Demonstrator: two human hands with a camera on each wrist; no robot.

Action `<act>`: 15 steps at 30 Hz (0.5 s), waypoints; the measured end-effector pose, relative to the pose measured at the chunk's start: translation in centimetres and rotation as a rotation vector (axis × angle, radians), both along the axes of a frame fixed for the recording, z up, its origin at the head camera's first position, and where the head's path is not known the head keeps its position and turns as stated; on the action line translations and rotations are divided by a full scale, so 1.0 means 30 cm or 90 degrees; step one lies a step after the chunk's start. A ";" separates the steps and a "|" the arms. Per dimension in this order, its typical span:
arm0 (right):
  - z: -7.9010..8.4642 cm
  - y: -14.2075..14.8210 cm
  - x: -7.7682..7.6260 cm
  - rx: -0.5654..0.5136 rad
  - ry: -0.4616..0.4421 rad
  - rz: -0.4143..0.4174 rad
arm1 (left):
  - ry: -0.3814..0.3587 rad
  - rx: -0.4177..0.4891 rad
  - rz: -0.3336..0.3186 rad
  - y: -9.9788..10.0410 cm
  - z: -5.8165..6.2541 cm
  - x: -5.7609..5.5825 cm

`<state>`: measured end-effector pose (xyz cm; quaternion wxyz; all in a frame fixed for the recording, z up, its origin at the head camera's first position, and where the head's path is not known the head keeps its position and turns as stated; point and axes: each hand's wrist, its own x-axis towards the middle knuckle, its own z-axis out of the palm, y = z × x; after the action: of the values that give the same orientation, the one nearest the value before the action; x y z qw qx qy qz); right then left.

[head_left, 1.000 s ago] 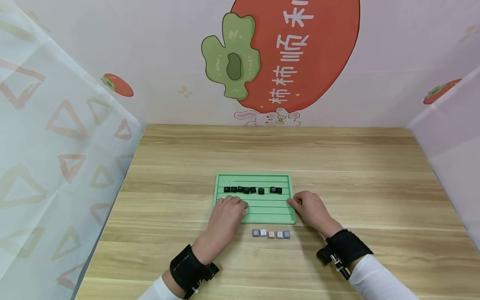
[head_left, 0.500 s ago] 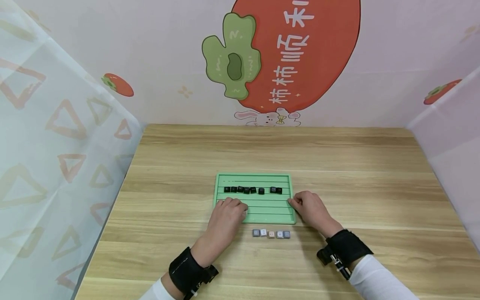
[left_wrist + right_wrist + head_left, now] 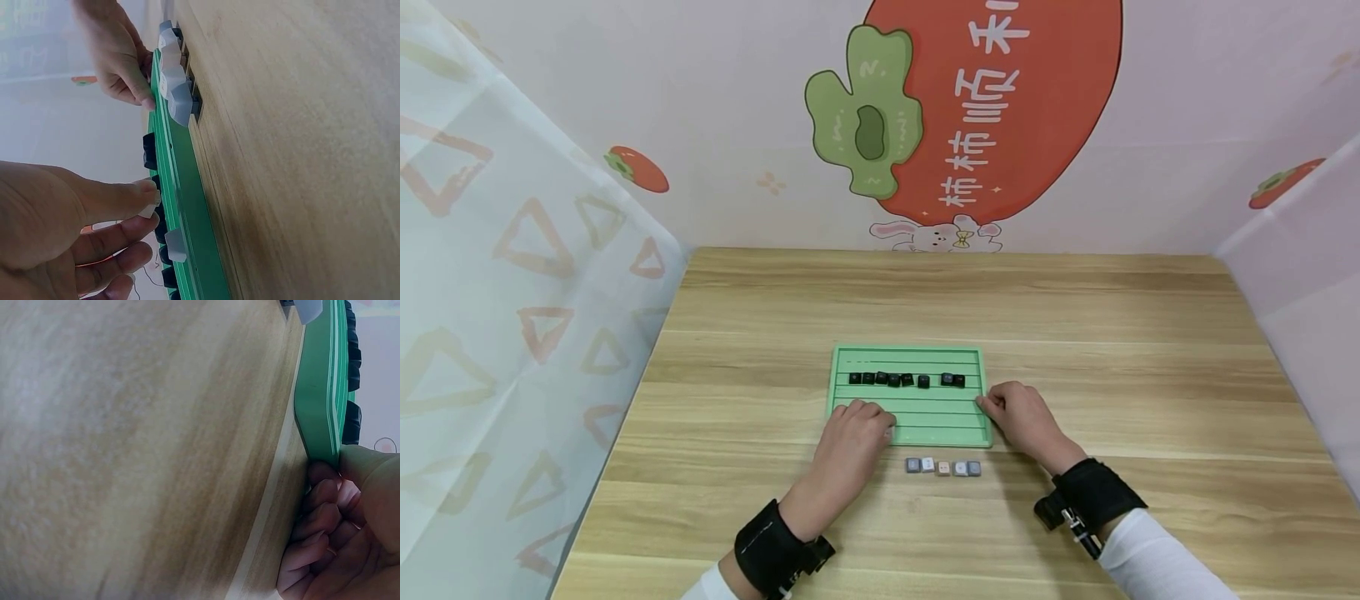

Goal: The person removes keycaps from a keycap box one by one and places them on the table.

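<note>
My left hand (image 3: pixel 847 446) is over the left front part of a green ridged tray (image 3: pixel 936 435). In the left wrist view, its thumb and index finger pinch a small white keycap (image 3: pixel 149 210) close over the tray. A pale grey keycap (image 3: pixel 175 245) sits on the tray near those fingers, hidden by the hand in the head view. With thumb on top and curled fingers below, my right hand (image 3: pixel 1022 421) grips the tray's right edge, as the right wrist view shows. Several black keycaps (image 3: pixel 893 380) stand in a row across the tray, with gaps toward the right.
Several grey, white and beige keycaps (image 3: pixel 943 468) lie in a row on the wooden table (image 3: pixel 1120 333), just in front of the tray. A printed backdrop (image 3: pixel 730 125) rises behind the table, and pale sheets (image 3: pixel 512 400) stand along the sides.
My left wrist has sunk very slightly toward the near side, with the fingers staying over the same part of the tray. The right hand, tray and keycap rows look unchanged.
</note>
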<state>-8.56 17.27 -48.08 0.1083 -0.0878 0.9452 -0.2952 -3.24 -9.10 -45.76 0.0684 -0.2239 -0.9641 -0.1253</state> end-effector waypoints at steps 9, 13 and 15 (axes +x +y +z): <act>0.000 0.000 0.002 -0.001 0.004 0.003 | -0.013 0.014 -0.004 -0.002 0.000 0.015; 0.000 -0.001 0.003 -0.001 0.003 0.003 | -0.013 0.016 -0.006 -0.002 0.001 0.021; 0.001 -0.001 0.003 0.000 0.003 0.003 | -0.017 0.016 -0.006 -0.002 0.003 0.024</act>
<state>-8.47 17.25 -48.05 0.1068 -0.0910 0.9452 -0.2949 -2.52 -9.16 -45.68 0.0582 -0.2257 -0.9622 -0.1409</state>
